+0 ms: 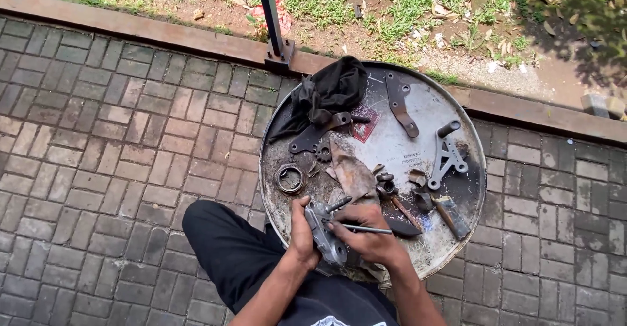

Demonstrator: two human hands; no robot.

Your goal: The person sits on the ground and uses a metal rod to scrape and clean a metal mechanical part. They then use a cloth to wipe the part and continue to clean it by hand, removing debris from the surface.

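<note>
A round metal drum lid (418, 104) served as the work surface on the brick paving (98, 136), and it carried a scatter of parts: a black cloth (330, 91) bunched at its far edge, a flat dark bracket (398, 104) beside it, a silvery forked bracket (447, 156) toward the right, a small gear (322, 151), a metal ring (290, 178) at the left, a dirty rag (353, 176) in the middle and a wooden-handled tool (450, 215) at the near right. The left hand (302, 231) was wrapped tight around a grey metal part (324, 231) held over the near rim of the lid, just above the person's black-trousered knee. The part looked like cast aluminium, dull and grimy, elongated, its long axis running from the far side down toward the person. The right hand (366, 231) was pinched shut on a thin metal rod (362, 228), which lay nearly level, its free end pointing right and its other end meeting the part.
</note>
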